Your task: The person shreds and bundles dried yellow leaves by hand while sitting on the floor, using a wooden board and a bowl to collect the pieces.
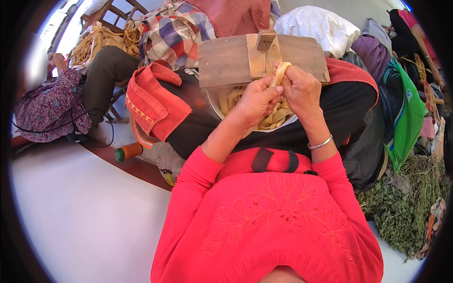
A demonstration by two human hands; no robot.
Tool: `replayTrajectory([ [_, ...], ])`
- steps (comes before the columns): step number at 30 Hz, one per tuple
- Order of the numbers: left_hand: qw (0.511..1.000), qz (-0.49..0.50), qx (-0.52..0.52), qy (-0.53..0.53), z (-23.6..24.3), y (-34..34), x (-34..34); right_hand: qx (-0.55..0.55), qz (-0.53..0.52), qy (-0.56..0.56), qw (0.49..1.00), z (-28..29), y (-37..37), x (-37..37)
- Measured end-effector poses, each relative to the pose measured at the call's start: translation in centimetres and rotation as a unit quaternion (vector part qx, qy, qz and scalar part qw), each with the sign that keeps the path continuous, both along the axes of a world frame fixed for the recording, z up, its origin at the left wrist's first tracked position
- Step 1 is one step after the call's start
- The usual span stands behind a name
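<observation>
My left hand [261, 99] and my right hand [301, 89] are closed on a pale yellow, folded strip [281, 70], one hand on either side of it, just in front of a wooden board [222, 61]. A short upright wooden block [265, 40] stands on a lighter plank fixed across the board. Below my hands, a metal basin [212, 106] holds several similar yellowish strips [229, 98], partly hidden by my hands and wrists.
Red towels [155, 108] drape over my knees. Another person in purple floral clothing [49, 108] sits at left, near an orange spool [128, 152]. White sack [316, 28], black bag [361, 151], green bag [403, 108] and dried plants [401, 207] lie around me. Another person's arm [422, 47] shows far right.
</observation>
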State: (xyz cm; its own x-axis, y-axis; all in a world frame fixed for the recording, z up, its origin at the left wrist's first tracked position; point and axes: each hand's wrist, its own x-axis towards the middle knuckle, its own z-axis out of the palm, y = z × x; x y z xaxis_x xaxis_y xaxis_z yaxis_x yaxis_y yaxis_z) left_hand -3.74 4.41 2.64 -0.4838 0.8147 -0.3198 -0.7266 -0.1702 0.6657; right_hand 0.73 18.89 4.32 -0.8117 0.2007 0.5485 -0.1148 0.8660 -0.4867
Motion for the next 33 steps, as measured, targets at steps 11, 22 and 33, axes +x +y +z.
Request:
replayTrajectory([
  [11, 0.645, 0.132, -0.212, 0.723, -2.2, -0.9, 1.5, -0.767, 0.109, -0.260, 0.577, -5.6, -0.8, 3.4],
  [22, 0.724, 0.104, -0.296, 0.615, 0.4, 0.9, 0.7, -0.349, 0.082, -0.048, 0.932, -3.4, -1.1, 2.6],
  [33, 0.923, 0.129, -0.161, 0.326, -1.5, -2.9, 4.4, -0.505, 0.092, -0.006, 0.858, -3.5, 0.5, 1.9],
])
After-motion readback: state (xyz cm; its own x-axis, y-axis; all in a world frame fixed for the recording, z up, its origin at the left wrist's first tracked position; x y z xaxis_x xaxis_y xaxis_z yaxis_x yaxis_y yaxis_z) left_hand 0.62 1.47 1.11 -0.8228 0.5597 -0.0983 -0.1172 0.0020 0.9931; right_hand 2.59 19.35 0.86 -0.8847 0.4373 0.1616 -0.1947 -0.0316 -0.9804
